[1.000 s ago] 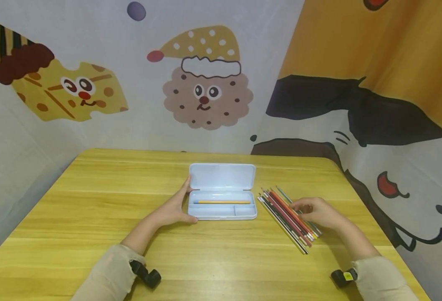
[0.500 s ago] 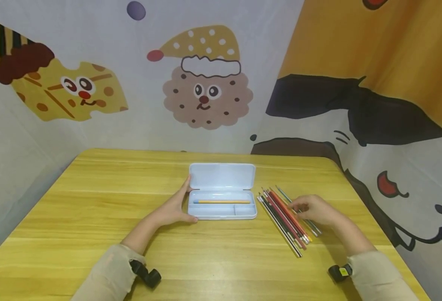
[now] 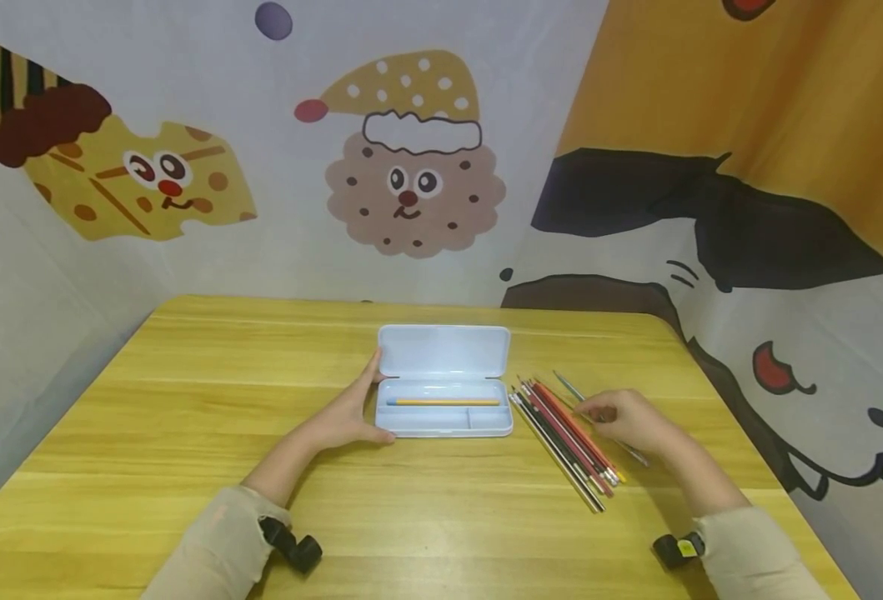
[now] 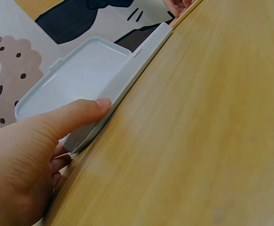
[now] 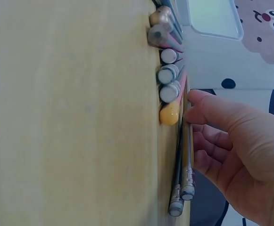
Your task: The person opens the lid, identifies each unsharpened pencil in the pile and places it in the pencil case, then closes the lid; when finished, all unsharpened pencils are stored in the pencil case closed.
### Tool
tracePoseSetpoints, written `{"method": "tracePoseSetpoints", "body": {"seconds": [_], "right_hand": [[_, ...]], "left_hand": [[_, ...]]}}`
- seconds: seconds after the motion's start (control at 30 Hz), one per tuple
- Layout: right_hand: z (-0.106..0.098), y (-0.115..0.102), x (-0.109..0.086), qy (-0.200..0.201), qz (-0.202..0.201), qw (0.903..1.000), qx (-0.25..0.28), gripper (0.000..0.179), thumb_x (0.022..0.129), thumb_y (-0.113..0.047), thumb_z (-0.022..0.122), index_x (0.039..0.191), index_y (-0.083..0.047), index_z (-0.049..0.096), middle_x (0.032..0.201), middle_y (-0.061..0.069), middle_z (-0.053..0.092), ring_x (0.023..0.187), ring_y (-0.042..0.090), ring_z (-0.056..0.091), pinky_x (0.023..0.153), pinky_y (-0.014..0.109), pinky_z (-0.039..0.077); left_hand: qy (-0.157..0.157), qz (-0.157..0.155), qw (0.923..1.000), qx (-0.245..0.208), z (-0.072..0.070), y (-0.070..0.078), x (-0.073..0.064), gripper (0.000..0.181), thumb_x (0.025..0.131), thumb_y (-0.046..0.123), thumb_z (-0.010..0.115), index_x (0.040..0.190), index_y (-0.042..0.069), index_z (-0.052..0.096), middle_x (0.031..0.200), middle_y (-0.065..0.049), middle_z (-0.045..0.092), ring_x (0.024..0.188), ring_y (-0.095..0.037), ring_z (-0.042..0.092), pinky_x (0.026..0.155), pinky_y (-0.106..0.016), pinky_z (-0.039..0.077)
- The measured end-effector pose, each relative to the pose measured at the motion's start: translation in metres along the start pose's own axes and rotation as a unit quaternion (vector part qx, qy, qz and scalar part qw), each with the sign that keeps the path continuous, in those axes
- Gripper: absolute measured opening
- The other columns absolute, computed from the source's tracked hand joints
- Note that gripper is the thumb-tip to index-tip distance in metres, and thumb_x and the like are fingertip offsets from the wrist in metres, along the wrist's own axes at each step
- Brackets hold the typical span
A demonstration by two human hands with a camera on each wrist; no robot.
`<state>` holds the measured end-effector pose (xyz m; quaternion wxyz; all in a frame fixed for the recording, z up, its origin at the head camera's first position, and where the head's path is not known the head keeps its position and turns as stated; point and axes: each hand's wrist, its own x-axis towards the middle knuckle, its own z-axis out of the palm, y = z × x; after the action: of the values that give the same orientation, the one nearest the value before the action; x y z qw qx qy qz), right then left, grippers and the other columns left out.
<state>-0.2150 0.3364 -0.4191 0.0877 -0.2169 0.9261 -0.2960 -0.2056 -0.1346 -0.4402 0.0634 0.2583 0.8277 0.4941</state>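
A pale blue pencil case (image 3: 444,350) lies open on the table, with one yellow pencil (image 3: 449,403) in its long compartment. My left hand (image 3: 347,417) grips the case's left end, thumb (image 4: 87,113) on the front wall and fingers behind. To the right of the case several pencils (image 3: 564,442) lie slanted in a bundle. My right hand (image 3: 629,417) is at the bundle's right side; in the right wrist view its thumb and fingers pinch an eraser-tipped pencil (image 5: 187,155). A dark pencil (image 5: 178,181) lies close alongside. The fingertips are partly hidden in the head view.
The wooden table (image 3: 186,392) has a curtain (image 3: 283,233) with cartoon prints behind it. The case's lid (image 3: 444,352) is raised at the back. Its front part has smaller compartments (image 3: 489,419).
My right hand has moved slightly left. The bundle's lower end has shifted left, away from the greyish pencil by my right hand. My left hand stays on the pencil case.
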Motion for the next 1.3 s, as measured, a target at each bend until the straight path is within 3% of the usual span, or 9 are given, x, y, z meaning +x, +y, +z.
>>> {"method": "tracePoseSetpoints", "body": {"seconds": [0.13, 0.27, 0.43, 0.7, 0.87, 1.0, 1.13, 1.3], "right_hand": [[-0.002, 0.002, -0.004, 0.017, 0.012, 0.9996, 0.019, 0.031, 0.083, 0.004, 0.067, 0.111, -0.009, 0.072, 0.103, 0.004, 0.068, 0.092, 0.021, 0.060, 0.074, 0.031, 0.053], [-0.005, 0.002, -0.009, 0.031, 0.019, 0.9987, 0.037, 0.031, 0.084, 0.004, 0.066, 0.112, -0.006, 0.071, 0.105, 0.008, 0.067, 0.093, 0.023, 0.060, 0.072, 0.030, 0.053], [-0.009, -0.006, -0.012, 0.047, 0.015, 0.9980, 0.039, 0.033, 0.084, 0.004, 0.066, 0.114, -0.007, 0.070, 0.094, 0.005, 0.065, 0.079, 0.019, 0.056, 0.063, 0.029, 0.051], [-0.014, -0.024, -0.014, 0.074, -0.058, 0.9949, 0.036, 0.032, 0.082, 0.009, 0.065, 0.111, -0.003, 0.071, 0.091, 0.009, 0.066, 0.072, 0.012, 0.052, 0.060, 0.027, 0.049], [-0.016, -0.040, -0.010, 0.071, -0.094, 0.9916, 0.051, 0.030, 0.084, 0.007, 0.065, 0.109, -0.009, 0.072, 0.092, 0.007, 0.066, 0.071, 0.012, 0.052, 0.060, 0.027, 0.049], [-0.017, -0.063, -0.006, 0.069, -0.121, 0.9889, 0.051, 0.030, 0.084, 0.009, 0.065, 0.108, -0.008, 0.072, 0.090, 0.000, 0.064, 0.071, 0.013, 0.050, 0.059, 0.027, 0.048], [-0.011, -0.074, 0.004, 0.061, -0.136, 0.9874, 0.053, 0.032, 0.082, 0.010, 0.065, 0.107, -0.008, 0.073, 0.090, 0.005, 0.064, 0.070, 0.012, 0.050, 0.059, 0.027, 0.048], [0.001, -0.074, 0.023, 0.044, -0.176, 0.9820, 0.053, 0.032, 0.081, 0.011, 0.066, 0.105, -0.009, 0.074, 0.089, 0.009, 0.064, 0.067, 0.011, 0.049, 0.055, 0.026, 0.046]], "left_hand": [[-0.006, 0.000, 1.0000, -0.006, -0.002, 0.011, -0.001, 0.132, 0.066, 0.007, 0.087, 0.151, 0.005, -0.015, 0.139, -0.027, 0.033, 0.138, -0.039, 0.017, 0.112, -0.054, 0.007], [-0.001, 0.000, 1.0000, 0.002, 0.000, -0.004, 0.002, 0.135, 0.065, 0.012, 0.089, 0.152, 0.011, -0.015, 0.140, -0.023, 0.034, 0.139, -0.036, 0.017, 0.112, -0.053, 0.007], [0.001, -0.007, 0.9999, 0.013, 0.001, -0.023, 0.006, 0.140, 0.063, 0.024, 0.091, 0.152, 0.019, -0.016, 0.140, -0.014, 0.036, 0.140, -0.029, 0.018, 0.113, -0.049, 0.009], [-0.005, -0.021, 0.9996, 0.016, 0.001, -0.025, 0.008, 0.140, 0.063, 0.031, 0.091, 0.151, 0.029, -0.018, 0.141, -0.008, 0.035, 0.140, -0.022, 0.016, 0.114, -0.045, 0.009], [-0.005, -0.025, 0.9996, 0.015, 0.001, -0.024, 0.007, 0.139, 0.064, 0.029, 0.091, 0.149, 0.036, -0.019, 0.142, -0.008, 0.035, 0.140, -0.022, 0.016, 0.114, -0.045, 0.009], [-0.005, -0.025, 0.9996, 0.011, 0.001, -0.024, 0.006, 0.139, 0.064, 0.028, 0.091, 0.149, 0.035, -0.019, 0.142, -0.008, 0.035, 0.140, -0.022, 0.016, 0.114, -0.044, 0.009], [0.000, -0.018, 0.9998, 0.013, 0.001, -0.021, 0.005, 0.139, 0.064, 0.025, 0.091, 0.151, 0.030, -0.018, 0.142, -0.011, 0.035, 0.140, -0.026, 0.016, 0.113, -0.047, 0.008], [0.000, -0.002, 1.0000, -0.002, -0.001, 0.003, -0.001, 0.134, 0.066, 0.012, 0.089, 0.152, 0.013, -0.014, 0.140, -0.023, 0.035, 0.139, -0.036, 0.018, 0.112, -0.053, 0.007]]}}
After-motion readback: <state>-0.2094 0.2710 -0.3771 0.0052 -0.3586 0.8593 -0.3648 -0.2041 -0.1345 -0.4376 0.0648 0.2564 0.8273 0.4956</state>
